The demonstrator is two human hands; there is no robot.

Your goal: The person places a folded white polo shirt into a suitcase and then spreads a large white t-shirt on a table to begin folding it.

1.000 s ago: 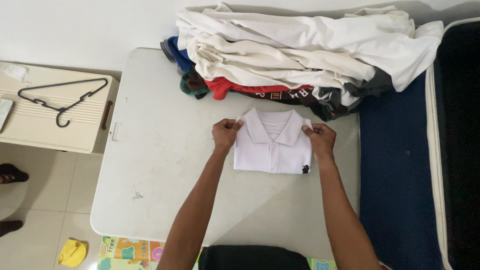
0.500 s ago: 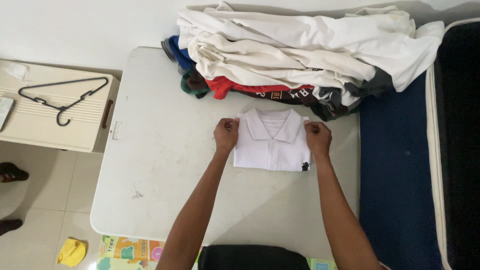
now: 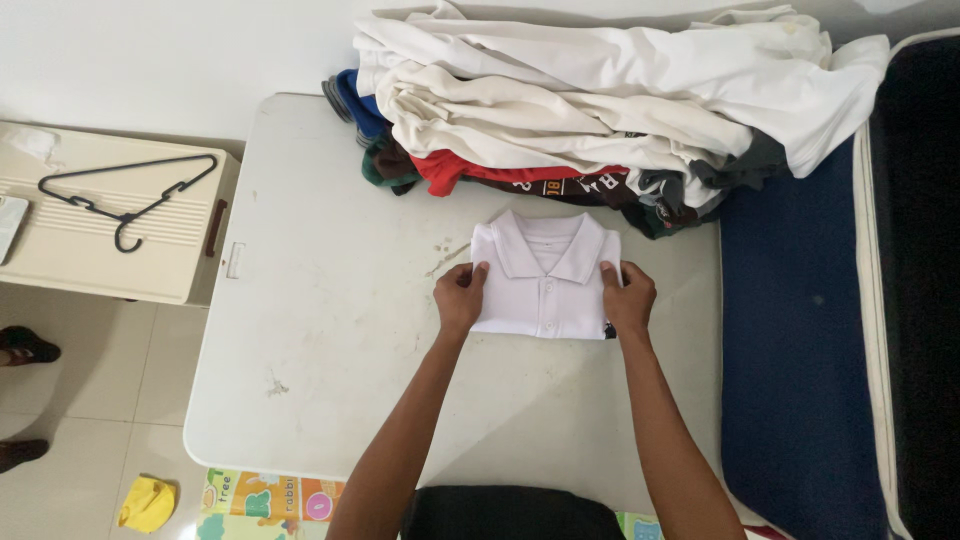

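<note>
A folded white polo shirt (image 3: 545,278) lies collar-up on the white table (image 3: 330,330). My left hand (image 3: 461,297) grips its lower left edge, thumb on top. My right hand (image 3: 628,298) grips the lower right edge, covering part of a small dark emblem. Both hands sit at the shirt's sides, near its bottom fold.
Behind the shirt, a heap of clothes (image 3: 600,110) is topped with white and cream garments over red, green, blue and dark ones. A black hanger (image 3: 125,195) lies on a cream cabinet (image 3: 110,240) at left. At right is a blue mattress (image 3: 790,340). A yellow cloth (image 3: 147,502) lies on the floor.
Both hands have slid from the shirt's shoulders down its sides to the lower corners. The shirt has stayed in place.
</note>
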